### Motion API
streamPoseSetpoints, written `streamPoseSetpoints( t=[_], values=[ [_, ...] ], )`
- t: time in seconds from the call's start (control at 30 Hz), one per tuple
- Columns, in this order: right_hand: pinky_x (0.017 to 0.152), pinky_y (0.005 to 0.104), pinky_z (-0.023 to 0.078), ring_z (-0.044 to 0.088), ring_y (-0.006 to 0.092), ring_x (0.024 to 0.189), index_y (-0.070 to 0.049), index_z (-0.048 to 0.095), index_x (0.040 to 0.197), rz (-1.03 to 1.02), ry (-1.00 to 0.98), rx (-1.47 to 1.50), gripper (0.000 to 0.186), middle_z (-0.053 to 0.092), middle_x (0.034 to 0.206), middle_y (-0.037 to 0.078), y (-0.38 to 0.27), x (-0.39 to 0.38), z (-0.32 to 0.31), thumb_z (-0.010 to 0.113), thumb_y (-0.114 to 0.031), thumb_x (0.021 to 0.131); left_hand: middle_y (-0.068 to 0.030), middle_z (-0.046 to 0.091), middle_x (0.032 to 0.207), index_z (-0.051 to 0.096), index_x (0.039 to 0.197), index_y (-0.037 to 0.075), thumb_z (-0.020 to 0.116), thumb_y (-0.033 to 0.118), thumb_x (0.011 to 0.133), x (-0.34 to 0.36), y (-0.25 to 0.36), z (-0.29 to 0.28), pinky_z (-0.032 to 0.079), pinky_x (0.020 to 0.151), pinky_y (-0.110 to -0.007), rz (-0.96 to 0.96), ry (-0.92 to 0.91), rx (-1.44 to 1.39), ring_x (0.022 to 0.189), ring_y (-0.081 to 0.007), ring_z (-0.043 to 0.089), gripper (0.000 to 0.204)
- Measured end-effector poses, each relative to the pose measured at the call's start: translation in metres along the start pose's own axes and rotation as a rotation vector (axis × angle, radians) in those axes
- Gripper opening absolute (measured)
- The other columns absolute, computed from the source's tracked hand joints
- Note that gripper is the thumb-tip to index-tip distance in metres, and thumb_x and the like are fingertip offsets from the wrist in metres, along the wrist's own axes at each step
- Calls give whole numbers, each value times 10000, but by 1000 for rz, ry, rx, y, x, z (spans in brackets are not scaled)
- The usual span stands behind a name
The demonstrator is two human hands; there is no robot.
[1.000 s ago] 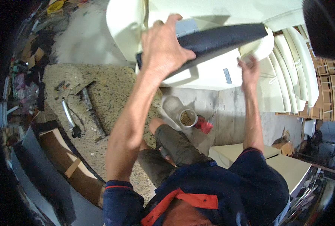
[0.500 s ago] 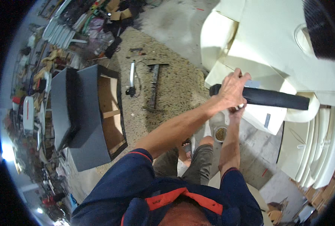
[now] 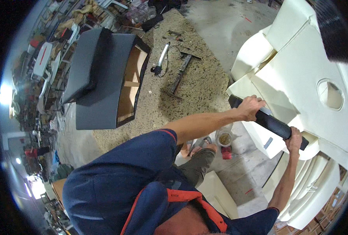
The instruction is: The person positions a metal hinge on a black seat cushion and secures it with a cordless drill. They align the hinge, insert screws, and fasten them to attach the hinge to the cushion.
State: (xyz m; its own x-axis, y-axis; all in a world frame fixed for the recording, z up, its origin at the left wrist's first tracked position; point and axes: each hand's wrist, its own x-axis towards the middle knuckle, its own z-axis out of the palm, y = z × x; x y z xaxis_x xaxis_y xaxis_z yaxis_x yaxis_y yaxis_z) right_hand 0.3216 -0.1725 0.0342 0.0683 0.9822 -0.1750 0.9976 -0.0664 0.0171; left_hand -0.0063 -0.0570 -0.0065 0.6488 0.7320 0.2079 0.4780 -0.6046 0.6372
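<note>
Both grips closed: left hand (image 3: 251, 107) and right hand (image 3: 294, 139) clasp black padded bar (image 3: 271, 123) against cream foam seat (image 3: 299, 78).

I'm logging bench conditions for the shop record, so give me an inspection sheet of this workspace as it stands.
Surface: speckled worktable, partly bare.
Job's things: long black padded piece held against cream foam seat shells.
Clutter: black upholstered box with open wooden frame on the table; a silver tool and a dark metal bar beside it; small cup and a red item on the floor.
Grippers: left hand grips the black piece near its upper end; right hand grips its lower end.
Cables: thin cord by the silver tool.
Surroundings: crowded workshop, stacked goods at left, concrete floor.
</note>
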Motion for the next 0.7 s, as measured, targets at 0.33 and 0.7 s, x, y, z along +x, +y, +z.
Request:
streamPoseSetpoints(
  t=[0.33, 0.7],
  values=[
    [756, 491, 521, 664, 389, 819, -45, 644, 972, -191, 13, 113, 338, 674, 853, 175, -157, 7, -158, 739, -91, 650, -129, 656, 923, 654, 906, 72, 857, 230, 442, -56, -56, -202, 511, 799, -476, -72, -37, -119, 912, -375, 643, 530],
    [776, 464, 517, 651, 356, 897, -54, 628, 1100, -671, -15, 407, 543, 675, 985, 138, -371, 200, -287, 798, -127, 590, -113, 611, 894, 650, 1001, 63, 837, 132, 591, -95, -83, -526, 502, 748, -443, -465, 107, 64, 885, -336, 628, 456]
  ],
)
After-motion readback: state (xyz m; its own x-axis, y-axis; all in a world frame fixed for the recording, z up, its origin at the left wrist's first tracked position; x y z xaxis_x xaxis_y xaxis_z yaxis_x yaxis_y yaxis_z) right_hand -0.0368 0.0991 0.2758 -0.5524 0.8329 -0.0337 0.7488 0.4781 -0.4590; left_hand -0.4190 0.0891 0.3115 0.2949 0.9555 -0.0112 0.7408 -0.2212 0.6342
